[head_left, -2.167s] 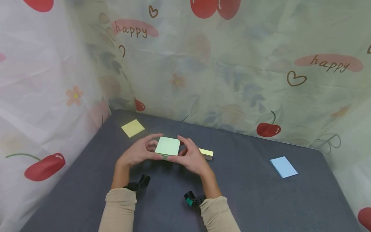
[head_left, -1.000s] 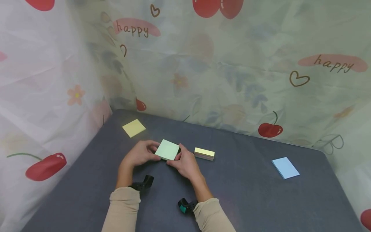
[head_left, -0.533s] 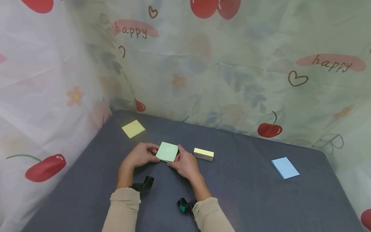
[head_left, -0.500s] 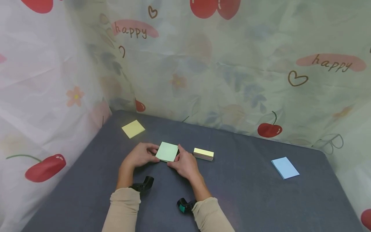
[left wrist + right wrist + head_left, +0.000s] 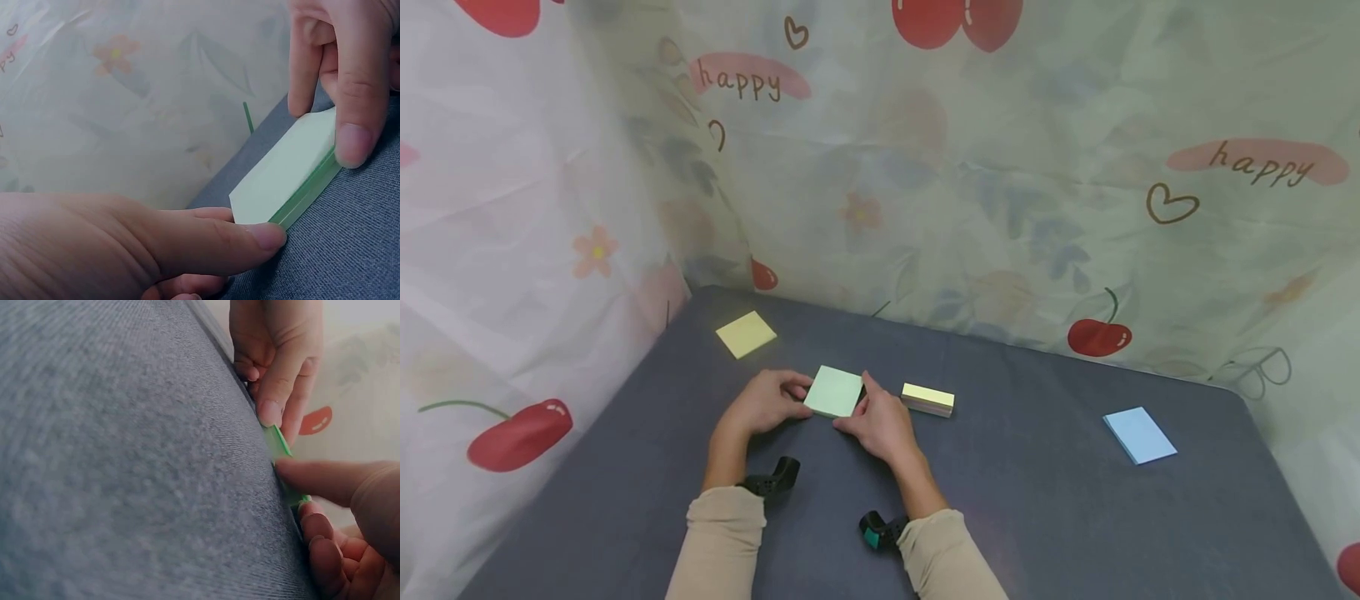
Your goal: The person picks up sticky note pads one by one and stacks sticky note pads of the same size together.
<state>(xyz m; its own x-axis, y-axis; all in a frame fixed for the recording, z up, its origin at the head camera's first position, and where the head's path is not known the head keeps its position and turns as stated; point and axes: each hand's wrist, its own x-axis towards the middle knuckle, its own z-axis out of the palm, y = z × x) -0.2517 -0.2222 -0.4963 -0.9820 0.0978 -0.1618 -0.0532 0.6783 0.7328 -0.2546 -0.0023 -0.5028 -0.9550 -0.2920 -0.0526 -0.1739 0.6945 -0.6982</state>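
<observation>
A square pale green sticky note pad [image 5: 833,392] lies on the dark table between my hands. My left hand [image 5: 766,402] pinches its left end, thumb on the near edge. At the right end, my right hand [image 5: 880,419] grips the pad between thumb and fingers. In the left wrist view the pad [image 5: 284,165] shows a pale top and a darker green side, with a thumb against that side at each end. The right wrist view shows the pad's green edge [image 5: 277,442] low against the cloth; fingers hide much of the rest.
A yellow sticky note pad [image 5: 746,334] lies at the back left. Just right of my right hand sits a narrow block of notes with a yellow top [image 5: 928,399]. A light blue pad [image 5: 1140,435] lies far right. Patterned curtains [image 5: 880,167] border the table [image 5: 1037,492].
Over two seconds, both hands have lowered the green pad from above the table onto it. The yellow-topped block, partly covered before, shows fully. In the last half second almost nothing has moved.
</observation>
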